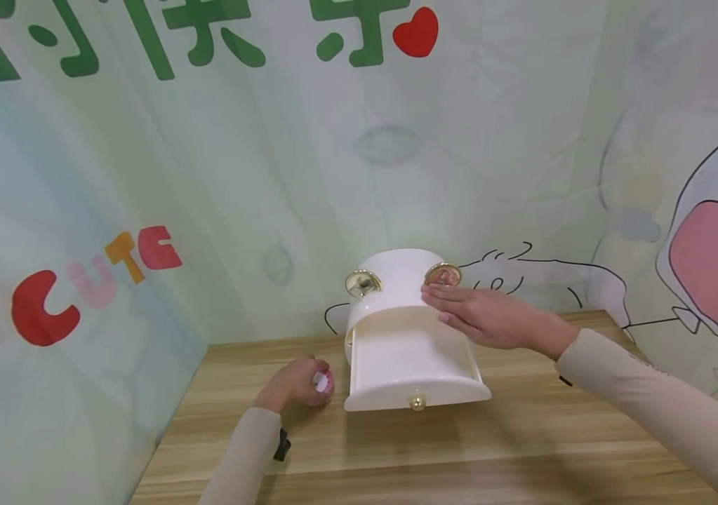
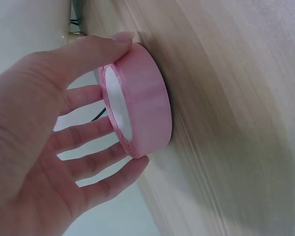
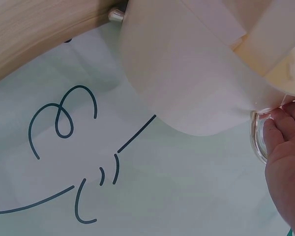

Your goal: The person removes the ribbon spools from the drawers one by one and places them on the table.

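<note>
A roll of pink ribbon (image 2: 148,101) stands on its side on the wooden table, gripped by my left hand (image 1: 295,382) between thumb and fingers. Just right of it is a white storage box (image 1: 396,270) with two round gold-rimmed ears. Its drawer (image 1: 384,396) is pulled out toward me and has a small gold knob (image 1: 418,402). My right hand (image 1: 491,317) rests with fairly straight fingers on the box's top right, touching beside the right ear (image 1: 443,273). In the right wrist view, the fingers (image 3: 275,135) lie against that clear ear.
The wooden table (image 1: 523,449) extends in front of the box. Behind it hangs a printed cloth backdrop (image 1: 308,175) with green characters and a red heart. Cloth also closes off the left and right sides.
</note>
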A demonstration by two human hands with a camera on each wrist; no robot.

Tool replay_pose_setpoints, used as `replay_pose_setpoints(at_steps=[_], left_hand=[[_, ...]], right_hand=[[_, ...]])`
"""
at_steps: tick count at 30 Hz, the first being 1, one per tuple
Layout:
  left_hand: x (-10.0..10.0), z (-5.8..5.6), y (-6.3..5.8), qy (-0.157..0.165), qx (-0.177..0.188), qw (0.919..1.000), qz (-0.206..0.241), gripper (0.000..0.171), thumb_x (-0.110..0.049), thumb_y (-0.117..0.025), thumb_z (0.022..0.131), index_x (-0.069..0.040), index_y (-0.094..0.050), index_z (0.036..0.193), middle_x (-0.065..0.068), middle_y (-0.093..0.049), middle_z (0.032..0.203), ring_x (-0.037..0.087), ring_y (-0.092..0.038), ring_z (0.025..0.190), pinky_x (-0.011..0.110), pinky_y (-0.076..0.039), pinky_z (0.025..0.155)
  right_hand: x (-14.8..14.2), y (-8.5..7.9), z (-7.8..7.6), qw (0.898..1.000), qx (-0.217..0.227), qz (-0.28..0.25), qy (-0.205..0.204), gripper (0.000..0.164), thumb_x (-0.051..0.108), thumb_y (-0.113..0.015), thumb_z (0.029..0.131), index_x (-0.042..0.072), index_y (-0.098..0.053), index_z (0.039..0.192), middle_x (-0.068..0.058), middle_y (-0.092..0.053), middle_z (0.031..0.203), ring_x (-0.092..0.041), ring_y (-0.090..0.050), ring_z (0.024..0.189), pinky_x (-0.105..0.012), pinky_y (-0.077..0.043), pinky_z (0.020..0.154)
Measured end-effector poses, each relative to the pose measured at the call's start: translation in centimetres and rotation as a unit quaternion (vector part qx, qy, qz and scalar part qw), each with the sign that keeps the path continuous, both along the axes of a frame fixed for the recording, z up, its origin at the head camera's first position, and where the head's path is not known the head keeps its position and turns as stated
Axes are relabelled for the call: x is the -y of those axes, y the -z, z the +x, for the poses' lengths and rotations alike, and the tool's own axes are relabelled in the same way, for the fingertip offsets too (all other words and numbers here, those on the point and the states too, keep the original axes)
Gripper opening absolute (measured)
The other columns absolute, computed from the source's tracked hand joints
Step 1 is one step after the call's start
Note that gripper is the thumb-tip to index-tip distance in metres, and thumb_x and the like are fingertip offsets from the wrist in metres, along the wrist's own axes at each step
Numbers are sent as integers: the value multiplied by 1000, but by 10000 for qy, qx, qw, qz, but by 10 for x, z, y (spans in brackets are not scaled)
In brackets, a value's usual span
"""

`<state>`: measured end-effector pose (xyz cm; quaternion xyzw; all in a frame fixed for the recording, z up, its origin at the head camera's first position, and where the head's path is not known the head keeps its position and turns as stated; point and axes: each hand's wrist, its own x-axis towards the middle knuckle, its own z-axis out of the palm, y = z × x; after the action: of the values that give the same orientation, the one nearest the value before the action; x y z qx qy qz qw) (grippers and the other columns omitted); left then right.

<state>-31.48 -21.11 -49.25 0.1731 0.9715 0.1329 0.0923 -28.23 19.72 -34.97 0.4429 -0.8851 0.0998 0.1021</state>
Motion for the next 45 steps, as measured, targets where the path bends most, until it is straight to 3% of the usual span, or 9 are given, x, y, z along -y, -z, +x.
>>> replay_pose_setpoints(at_steps=[10, 22, 27, 35, 41, 45], left_hand=[[1, 1, 3, -56, -24, 10000, -51, 51, -27, -89, 78, -8, -72, 122, 5, -64, 101, 18, -55, 86, 37, -52, 77], [-2, 7, 3, -259, 26, 9997, -23, 53, -27, -89, 80, -11, -70, 127, 9, -64, 112, 20, -57, 90, 41, -56, 81], [-2, 9, 3, -255, -27, 9997, 14, 62, -28, -88, 81, -7, -67, 134, 13, -66, 121, 22, -60, 96, 46, -58, 88], [0, 16, -1, -280, -340, 9990, -55, 68, -37, -81, 86, -4, -61, 141, 21, -62, 137, 36, -62, 118, 64, -54, 97], [-2, 24, -10, -338, -813, 9961, -67, 57, -29, -76, 94, -1, -60, 141, 23, -59, 143, 42, -58, 130, 62, -54, 103], [-2, 31, -18, -355, -1288, 9910, -84, 53, -27, -75, 95, 0, -61, 138, 24, -63, 138, 42, -62, 125, 60, -55, 101]], right_hand=[[0, 2, -2, 9999, -126, 13, -10, 48, 25, -46, 112, 6, -47, 157, -11, -47, 164, -31, -49, 150, -51, -46, 117], [0, 1, -1, 9999, -115, 17, -23, 48, 25, -46, 112, 6, -47, 157, -12, -47, 164, -31, -48, 150, -51, -46, 117], [-1, 1, -1, 10000, -79, 12, -31, 48, 25, -46, 112, 5, -47, 157, -12, -46, 164, -32, -48, 151, -51, -45, 119], [0, 2, -2, 10000, -71, -6, -24, 49, 25, -46, 112, 6, -46, 157, -12, -46, 164, -31, -48, 151, -51, -46, 118], [0, 2, -2, 10000, -94, 22, 9, 49, 25, -46, 112, 6, -47, 157, -11, -46, 164, -31, -48, 151, -51, -46, 117], [0, 2, -1, 9999, -108, 33, 14, 49, 25, -47, 112, 6, -47, 157, -11, -46, 164, -31, -48, 151, -51, -46, 117]])
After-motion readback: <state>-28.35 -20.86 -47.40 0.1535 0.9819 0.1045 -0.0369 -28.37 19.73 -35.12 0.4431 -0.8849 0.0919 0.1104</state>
